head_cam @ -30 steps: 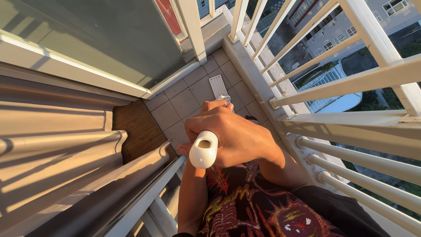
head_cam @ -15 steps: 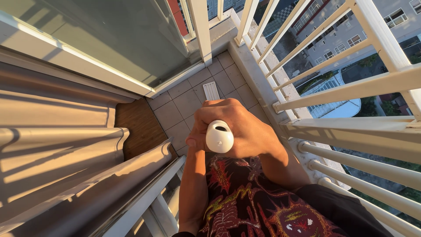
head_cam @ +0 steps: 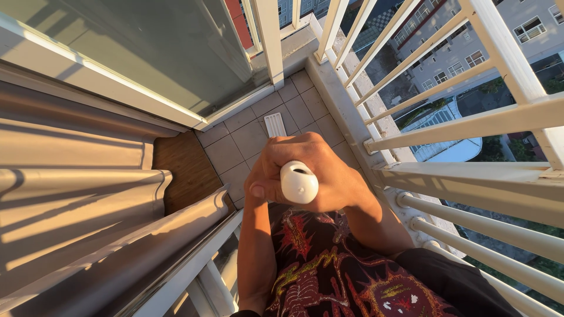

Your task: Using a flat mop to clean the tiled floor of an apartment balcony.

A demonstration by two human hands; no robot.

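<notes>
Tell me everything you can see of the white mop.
The white mop looks like smooth plastic. Its rounded handle end with a hanging hole points up at the camera. The right hand wraps the handle; the left hand seems to grip below it, mostly hidden. Its flat ribbed head lies on the tiled balcony floor.

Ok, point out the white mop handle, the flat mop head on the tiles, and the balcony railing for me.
mop handle (head_cam: 298,182), head view, on its rounded white top end.
mop head (head_cam: 274,124), head view, on the middle of the flat white pad.
balcony railing (head_cam: 470,124), head view, on a white horizontal bar.
</notes>
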